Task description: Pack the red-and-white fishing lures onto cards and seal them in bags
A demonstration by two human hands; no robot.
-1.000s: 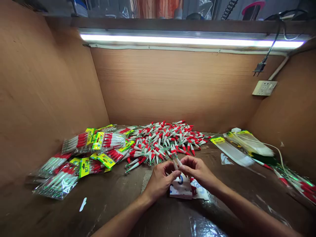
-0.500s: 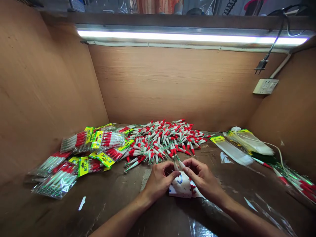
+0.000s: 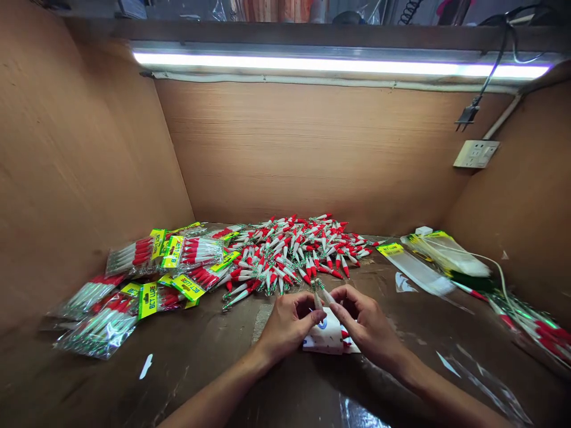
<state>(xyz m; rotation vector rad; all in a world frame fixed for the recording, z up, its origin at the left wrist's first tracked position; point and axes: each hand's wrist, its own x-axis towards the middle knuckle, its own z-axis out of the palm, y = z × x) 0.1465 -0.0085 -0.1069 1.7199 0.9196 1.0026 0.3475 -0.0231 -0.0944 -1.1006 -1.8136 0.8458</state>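
We look into a booth of brown boards: the back wall (image 3: pixel 285 154) at twelve o'clock, finely streaked along its grain, the left wall (image 3: pixel 89 166) at nine, the right wall (image 3: pixel 526 220) at three, darker. At six o'clock we have the table (image 3: pixel 187 362), dark brown and scuffed. A white tube lamp (image 3: pixel 339 64) spans ten to two, brightening the back wall beneath it. Just under it we see a pale conduit (image 3: pixel 330 82), bending down at two toward a socket (image 3: pixel 476 154). A black plug (image 3: pixel 467 116) dangles near it. Above the lamp runs a shelf (image 3: pixel 312 31), with a dark coil (image 3: pixel 409 10) at one.
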